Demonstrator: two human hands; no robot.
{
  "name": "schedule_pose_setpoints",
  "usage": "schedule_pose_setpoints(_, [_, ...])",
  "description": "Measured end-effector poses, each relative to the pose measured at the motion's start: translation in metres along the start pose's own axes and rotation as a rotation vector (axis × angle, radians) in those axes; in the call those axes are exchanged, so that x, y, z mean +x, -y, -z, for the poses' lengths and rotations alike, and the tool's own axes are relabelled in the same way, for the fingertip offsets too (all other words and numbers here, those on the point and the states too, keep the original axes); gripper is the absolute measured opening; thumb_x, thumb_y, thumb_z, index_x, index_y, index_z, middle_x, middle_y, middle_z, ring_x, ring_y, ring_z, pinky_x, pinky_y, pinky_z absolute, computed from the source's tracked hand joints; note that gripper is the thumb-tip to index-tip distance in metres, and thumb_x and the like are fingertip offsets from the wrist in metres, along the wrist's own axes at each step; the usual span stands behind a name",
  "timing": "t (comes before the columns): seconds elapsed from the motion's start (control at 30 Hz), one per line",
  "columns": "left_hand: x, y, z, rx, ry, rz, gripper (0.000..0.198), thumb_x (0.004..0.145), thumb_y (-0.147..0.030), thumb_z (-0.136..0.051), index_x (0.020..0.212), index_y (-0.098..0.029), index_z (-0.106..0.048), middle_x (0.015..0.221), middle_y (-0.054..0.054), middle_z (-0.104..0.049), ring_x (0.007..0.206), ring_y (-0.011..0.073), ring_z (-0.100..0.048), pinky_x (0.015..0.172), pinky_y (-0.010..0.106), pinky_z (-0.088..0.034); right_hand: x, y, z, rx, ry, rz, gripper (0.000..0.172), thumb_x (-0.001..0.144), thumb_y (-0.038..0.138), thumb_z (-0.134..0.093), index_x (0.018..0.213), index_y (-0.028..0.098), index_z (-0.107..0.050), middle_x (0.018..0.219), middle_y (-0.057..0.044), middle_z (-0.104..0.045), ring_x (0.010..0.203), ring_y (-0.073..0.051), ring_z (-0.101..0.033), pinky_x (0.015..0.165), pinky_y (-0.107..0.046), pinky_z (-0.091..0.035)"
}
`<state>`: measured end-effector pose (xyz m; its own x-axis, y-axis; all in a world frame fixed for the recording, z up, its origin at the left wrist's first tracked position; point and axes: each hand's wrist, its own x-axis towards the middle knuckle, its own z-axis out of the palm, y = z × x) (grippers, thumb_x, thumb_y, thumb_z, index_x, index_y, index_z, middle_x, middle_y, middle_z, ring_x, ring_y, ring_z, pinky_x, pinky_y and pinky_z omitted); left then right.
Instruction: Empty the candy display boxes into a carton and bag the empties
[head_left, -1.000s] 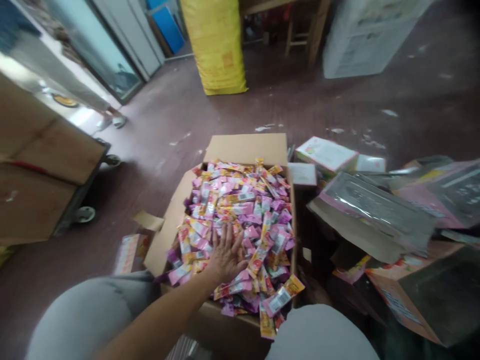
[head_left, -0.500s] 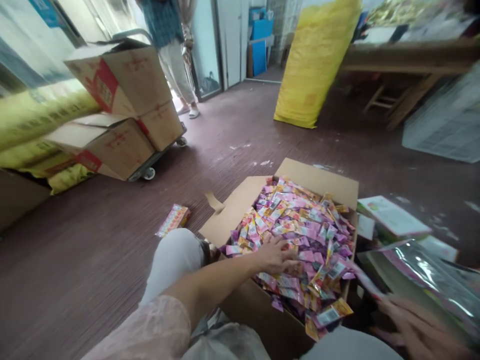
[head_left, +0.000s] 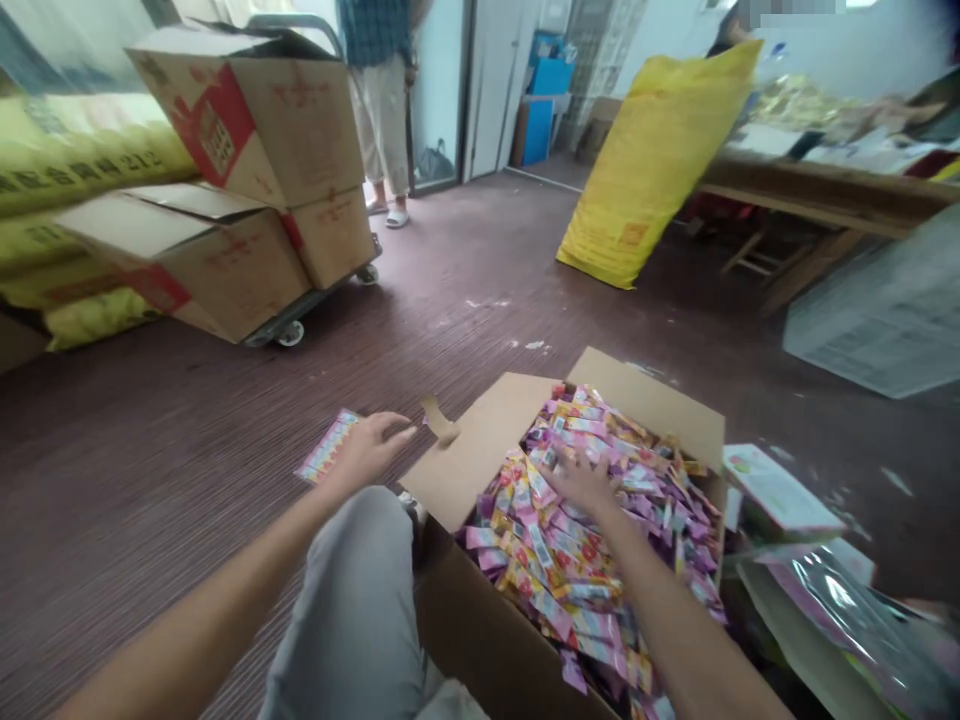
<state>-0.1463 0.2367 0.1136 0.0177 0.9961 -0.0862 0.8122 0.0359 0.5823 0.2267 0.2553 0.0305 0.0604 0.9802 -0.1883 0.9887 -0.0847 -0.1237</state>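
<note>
A cardboard box (head_left: 487,440) with its flaps spread stands in front of my knee, heaped with small pink, purple and yellow wrapped packets (head_left: 547,545). My right hand (head_left: 585,478) rests over the heap with fingers spread, apparently touching the packets. Left of the box, my left hand (head_left: 375,445) is above the floor, fingers stretched and apart. It partly covers a flat, brightly printed pack (head_left: 330,448) lying there; whether it touches the pack is unclear.
Cartons (head_left: 300,130) are stacked on a trolley at left, beside yellow sacks (head_left: 82,160). A person in light trousers (head_left: 384,120) stands behind. A tall yellow sack (head_left: 652,170) leans by a wooden table (head_left: 817,190). Printed boxes (head_left: 780,490) and plastic packaging (head_left: 847,610) lie at right.
My left hand has moved from the packets to beside the pack on the floor. My right hand has come from the right side, leaving the long item there, onto the heap. The view has shifted.
</note>
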Motion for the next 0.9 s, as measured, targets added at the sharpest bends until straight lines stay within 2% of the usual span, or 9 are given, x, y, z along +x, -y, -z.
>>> schedule_pose_setpoints(0.1, [0.029,0.047,0.021,0.198,0.100,0.337,0.042,0.094,-0.043,-0.038,0.115,-0.022,-0.069,0.110,0.004,-0.073,0.099,0.0213,-0.066,0.081,0.029,-0.049,-0.018,0.004,-0.040,-0.216,0.048,0.120,0.053,0.096,0.040,-0.042,0.147,0.026,-0.047,0.151,-0.019,-0.040,0.136,-0.048,-0.031,0.097,-0.068,-0.029])
schedule_pose_setpoints(0.17, [0.059,0.072,0.017,0.305,0.193,0.401,0.042,0.093,-0.043,-0.041,0.114,-0.019,-0.069,0.107,0.008,-0.074,0.098,0.0241,-0.067,0.076,0.030,-0.048,-0.027,0.001,-0.056,-0.352,0.039,0.169,0.056,0.093,0.030,-0.046,0.149,0.030,-0.042,0.152,-0.016,-0.040,0.135,-0.045,-0.034,0.099,-0.068,-0.029])
schedule_pose_setpoints(0.23, [0.093,0.092,0.000,0.364,0.246,0.382,0.040,0.091,-0.043,-0.049,0.109,-0.016,-0.070,0.108,0.013,-0.073,0.101,0.0281,-0.066,0.077,0.031,-0.048,-0.026,-0.003,-0.066,-0.429,0.089,0.174,0.060,0.091,0.025,-0.047,0.150,0.033,-0.039,0.150,-0.014,-0.043,0.136,-0.044,-0.035,0.101,-0.069,-0.028])
schedule_pose_setpoints(0.4, [0.171,0.116,-0.077,0.520,0.289,0.256,0.034,0.089,-0.029,-0.057,0.117,-0.010,-0.064,0.126,0.021,-0.062,0.117,0.0310,-0.057,0.092,0.038,-0.046,-0.004,-0.017,-0.085,-0.431,0.150,0.164,0.065,0.090,0.011,-0.035,0.152,0.034,-0.036,0.139,-0.013,-0.054,0.135,-0.042,-0.038,0.105,-0.068,-0.025])
schedule_pose_setpoints(0.57, [0.223,0.115,-0.172,0.534,0.396,0.119,0.028,0.094,-0.032,-0.055,0.113,-0.013,-0.063,0.120,0.012,-0.063,0.114,0.0244,-0.057,0.096,0.044,-0.046,0.002,-0.025,-0.097,-0.420,0.180,0.172,0.067,0.087,0.007,-0.033,0.149,0.029,-0.042,0.128,-0.013,-0.058,0.130,-0.040,-0.042,0.106,-0.069,-0.022])
schedule_pose_setpoints(0.67, [0.236,0.116,-0.222,0.491,0.436,0.042,0.029,0.097,-0.020,-0.042,0.116,-0.012,-0.063,0.125,0.015,-0.062,0.118,0.0250,-0.055,0.098,0.043,-0.044,0.000,-0.026,-0.099,-0.429,0.212,0.172,0.065,0.086,0.011,-0.039,0.147,0.028,-0.045,0.128,-0.013,-0.057,0.127,-0.041,-0.041,0.106,-0.071,-0.020])
schedule_pose_setpoints(0.73, [0.237,0.122,-0.248,0.451,0.446,0.006,0.042,0.094,-0.008,-0.032,0.126,-0.011,-0.059,0.132,0.019,-0.058,0.127,0.0262,-0.049,0.102,0.043,-0.041,-0.001,-0.027,-0.100,-0.429,0.231,0.166,0.063,0.085,0.014,-0.042,0.146,0.028,-0.047,0.127,-0.013,-0.057,0.126,-0.041,-0.041,0.106,-0.071,-0.020])
schedule_pose_setpoints(0.8, [0.233,0.131,-0.268,0.406,0.452,-0.011,0.051,0.090,-0.003,-0.029,0.135,-0.012,-0.054,0.137,0.020,-0.055,0.134,0.0256,-0.044,0.106,0.042,-0.038,-0.002,-0.028,-0.102,-0.423,0.242,0.158,0.059,0.085,0.018,-0.044,0.142,0.029,-0.052,0.123,-0.013,-0.057,0.124,-0.041,-0.041,0.105,-0.071,-0.020])
schedule_pose_setpoints(0.9, [0.221,0.143,-0.284,0.350,0.433,0.008,0.049,0.091,-0.008,-0.037,0.136,-0.015,-0.053,0.136,0.019,-0.057,0.132,0.0271,-0.047,0.106,0.045,-0.039,-0.004,-0.031,-0.103,-0.416,0.230,0.166,0.056,0.083,0.018,-0.044,0.136,0.029,-0.057,0.121,-0.013,-0.057,0.122,-0.040,-0.042,0.105,-0.071,-0.019])
